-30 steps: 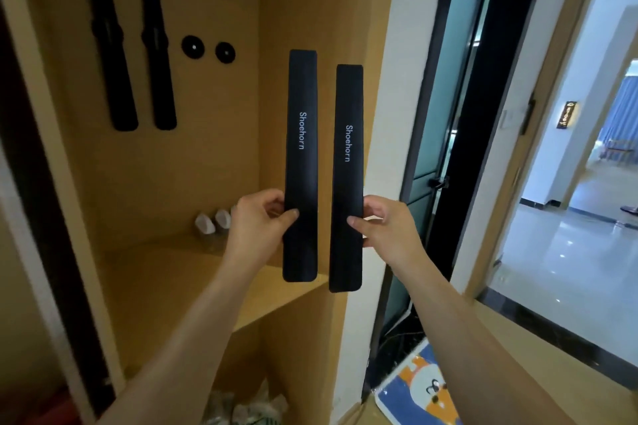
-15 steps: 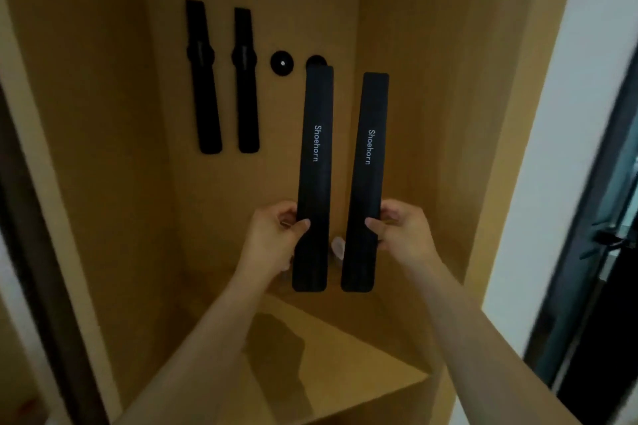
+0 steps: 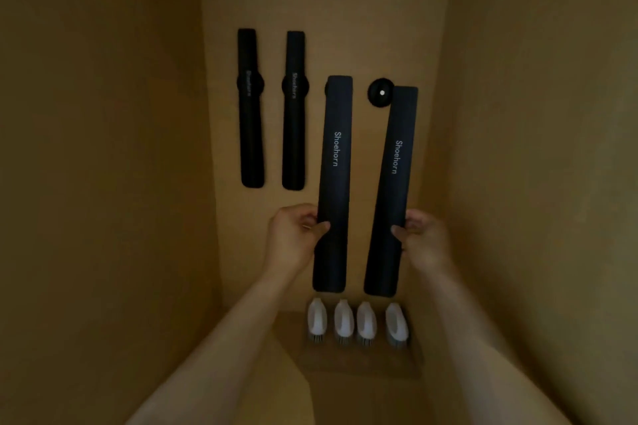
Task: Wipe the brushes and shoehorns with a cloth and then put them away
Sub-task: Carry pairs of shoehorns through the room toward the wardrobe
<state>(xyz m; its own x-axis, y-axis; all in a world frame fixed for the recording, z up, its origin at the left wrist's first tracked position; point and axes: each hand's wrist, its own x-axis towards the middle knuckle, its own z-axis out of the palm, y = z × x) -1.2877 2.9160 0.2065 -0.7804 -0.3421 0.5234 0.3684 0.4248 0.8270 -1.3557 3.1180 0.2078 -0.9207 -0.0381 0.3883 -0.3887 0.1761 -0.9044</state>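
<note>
Your left hand (image 3: 293, 235) pinched one shoehorn (image 3: 333, 183) and your right hand (image 3: 423, 238) the other shoehorn (image 3: 392, 190), fingers clamped low on each, just short of the back wall. Best was to line each top with its round mount (image 3: 380, 92) and press flat, clear of the brushes (image 3: 355, 321).

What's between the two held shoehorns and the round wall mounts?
Nothing visible. The left hand holds one shoehorn with its top over the third mount, hiding most of it. The right hand holds the other shoehorn tilted, its top just right of the exposed mount.
</note>
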